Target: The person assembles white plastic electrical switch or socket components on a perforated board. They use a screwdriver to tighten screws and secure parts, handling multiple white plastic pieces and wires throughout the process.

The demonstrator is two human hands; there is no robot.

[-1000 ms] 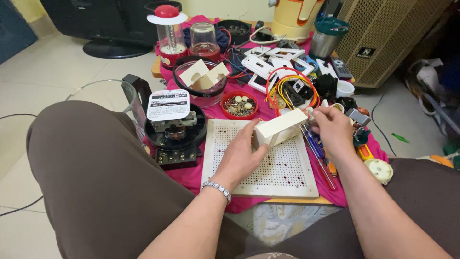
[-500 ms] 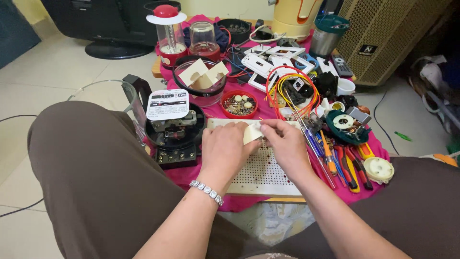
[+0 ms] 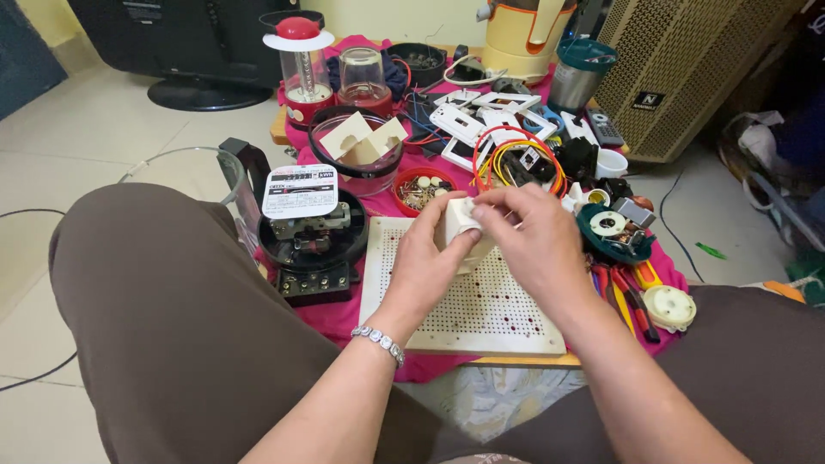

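Both hands hold a small cream plastic box (image 3: 458, 225) just above a white perforated board (image 3: 481, 309). My left hand (image 3: 427, 262) grips the box from below and on its left side; a beaded bracelet is on that wrist. My right hand (image 3: 534, 245) covers the box's right side, with its fingertips on the top edge. Most of the box is hidden by the fingers.
A black electricity meter (image 3: 309, 236) stands left of the board. Behind are a bowl with cardboard pieces (image 3: 361, 146), a red dish of screws (image 3: 421, 189), coiled wires (image 3: 516, 159) and white switch plates (image 3: 468, 120). Pliers and screwdrivers (image 3: 627, 292) lie to the right. My knees flank the low table.
The box was held out long between both hands a second ago. My right hand has come in from the right and both hands have drawn the box close, turning it end-on.
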